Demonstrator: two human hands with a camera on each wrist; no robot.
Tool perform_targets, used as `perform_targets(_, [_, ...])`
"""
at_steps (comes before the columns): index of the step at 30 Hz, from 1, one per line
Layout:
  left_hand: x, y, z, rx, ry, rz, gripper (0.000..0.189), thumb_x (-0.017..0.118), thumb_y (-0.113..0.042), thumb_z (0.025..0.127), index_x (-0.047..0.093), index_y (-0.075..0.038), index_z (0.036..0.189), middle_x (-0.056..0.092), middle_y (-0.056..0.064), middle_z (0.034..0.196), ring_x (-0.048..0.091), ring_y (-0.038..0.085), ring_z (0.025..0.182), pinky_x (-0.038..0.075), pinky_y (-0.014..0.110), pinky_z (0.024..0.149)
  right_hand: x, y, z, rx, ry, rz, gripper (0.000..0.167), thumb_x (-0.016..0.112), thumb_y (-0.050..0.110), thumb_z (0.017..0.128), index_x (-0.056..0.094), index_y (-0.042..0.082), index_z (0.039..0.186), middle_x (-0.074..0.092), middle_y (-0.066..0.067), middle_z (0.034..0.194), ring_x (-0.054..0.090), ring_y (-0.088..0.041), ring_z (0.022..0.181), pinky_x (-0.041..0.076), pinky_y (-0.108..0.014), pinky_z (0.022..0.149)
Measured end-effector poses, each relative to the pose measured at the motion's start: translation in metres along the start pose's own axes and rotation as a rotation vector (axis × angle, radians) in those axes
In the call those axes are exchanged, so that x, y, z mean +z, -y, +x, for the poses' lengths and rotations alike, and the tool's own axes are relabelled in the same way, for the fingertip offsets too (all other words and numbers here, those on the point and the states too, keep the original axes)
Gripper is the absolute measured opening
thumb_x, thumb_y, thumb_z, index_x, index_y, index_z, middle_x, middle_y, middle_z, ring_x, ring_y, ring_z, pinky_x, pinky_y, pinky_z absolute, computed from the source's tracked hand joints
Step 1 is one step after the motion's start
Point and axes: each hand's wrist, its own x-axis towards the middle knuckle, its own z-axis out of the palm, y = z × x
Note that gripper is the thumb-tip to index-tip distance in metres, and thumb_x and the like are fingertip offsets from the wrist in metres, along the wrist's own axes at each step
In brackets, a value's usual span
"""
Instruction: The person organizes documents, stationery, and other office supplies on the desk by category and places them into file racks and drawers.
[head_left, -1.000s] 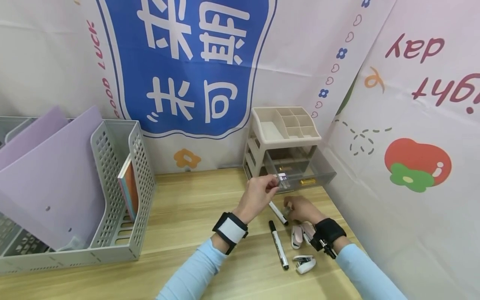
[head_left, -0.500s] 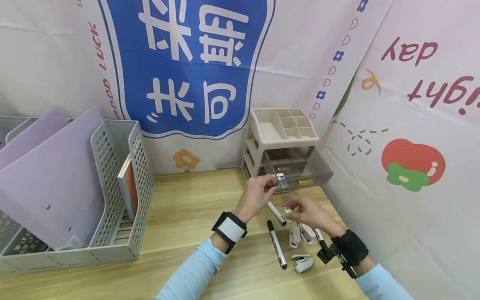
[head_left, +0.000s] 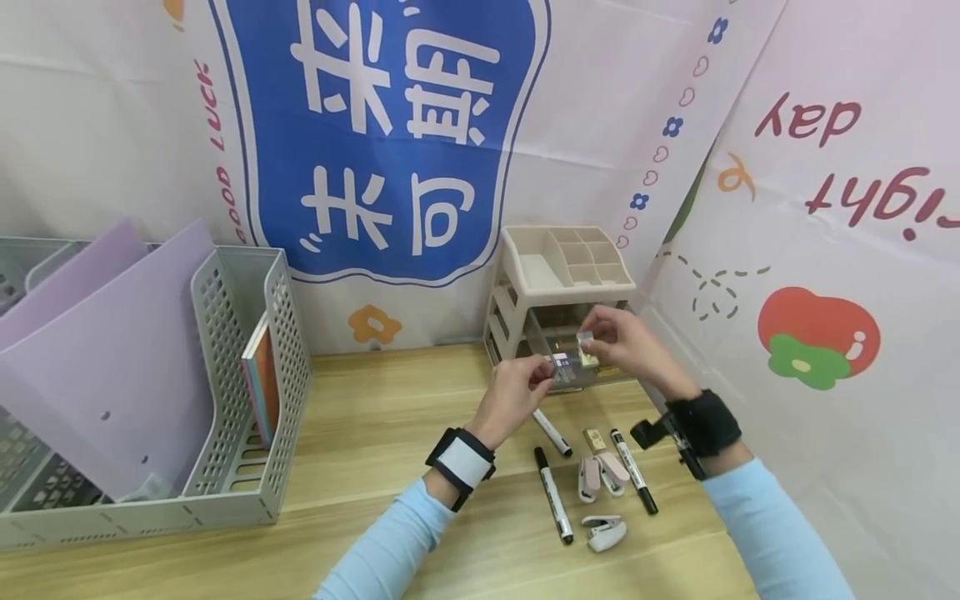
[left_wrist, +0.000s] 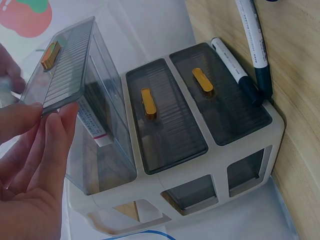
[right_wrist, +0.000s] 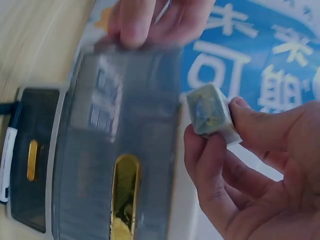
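My left hand (head_left: 513,398) pinches the front corner of the clear top drawer (left_wrist: 62,82), which is pulled out of the cream desktop organizer (head_left: 570,292). Thumb and fingertips meet on the drawer's rim in the left wrist view. Above the drawer, my right hand (head_left: 626,343) holds a small pale eraser (right_wrist: 210,112) with a printed end, gripped between thumb and fingers. Inside the drawer stands a white printed packet (left_wrist: 92,120). The drawer front carries a gold handle (right_wrist: 125,195). Another eraser (head_left: 595,439) lies on the table.
Several black-capped markers (head_left: 553,496) and staplers (head_left: 604,533) lie on the wooden table (head_left: 390,467) before the organizer. A grey file rack (head_left: 225,508) with purple folders (head_left: 112,358) stands at left. A printed cloth wall (head_left: 795,442) borders the right side.
My right hand has lifted the eraser from the tabletop beside the staplers up and over the open drawer. My left hand has stayed at the drawer corner.
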Motion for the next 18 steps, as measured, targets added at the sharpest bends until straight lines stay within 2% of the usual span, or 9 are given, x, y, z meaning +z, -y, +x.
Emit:
perform_targets(3, [-0.001, 0.0, -0.001, 0.0, -0.003, 0.006, 0.008, 0.074, -0.005, 0.088, 0.071, -0.007, 0.095, 0.076, 0.006, 0.092, 0.072, 0.014, 0.081, 0.055, 0.012, 0.068, 0.0, -0.007, 0.019, 0.026, 0.034, -0.053, 0.01, 0.065, 0.006, 0.094, 0.061, 0.003, 0.103, 0.07, -0.019, 0.1, 0.068, -0.028, 0.088, 0.058, -0.035, 0.072])
perform_targets(7, [0.001, 0.0, -0.001, 0.016, -0.004, 0.009, 0.008, 0.075, -0.005, 0.087, 0.07, -0.007, 0.094, 0.076, 0.006, 0.092, 0.072, 0.013, 0.081, 0.055, 0.013, 0.068, 0.008, -0.02, 0.033, 0.087, 0.136, -0.147, 0.004, 0.061, 0.002, 0.093, 0.062, 0.003, 0.097, 0.067, -0.014, 0.089, 0.06, -0.021, 0.075, 0.05, -0.029, 0.064])
perform_targets(12, [0.002, 0.0, -0.001, 0.022, -0.001, 0.001, 0.008, 0.075, -0.005, 0.087, 0.07, -0.007, 0.094, 0.076, 0.007, 0.092, 0.072, 0.014, 0.081, 0.055, 0.013, 0.068, 0.015, -0.029, 0.04, 0.138, 0.262, -0.243, 0.01, 0.06, -0.003, 0.09, 0.067, 0.004, 0.092, 0.064, -0.01, 0.088, 0.055, -0.019, 0.075, 0.043, -0.027, 0.064])
perform_targets(18, [-0.002, -0.001, 0.001, 0.014, -0.003, 0.001, 0.009, 0.075, -0.004, 0.087, 0.071, -0.007, 0.094, 0.076, 0.006, 0.092, 0.072, 0.014, 0.081, 0.055, 0.013, 0.068, 0.011, -0.027, 0.049, 0.132, 0.34, -0.265, 0.006, 0.065, 0.002, 0.09, 0.07, 0.004, 0.091, 0.067, -0.008, 0.087, 0.057, -0.017, 0.075, 0.046, -0.026, 0.064])
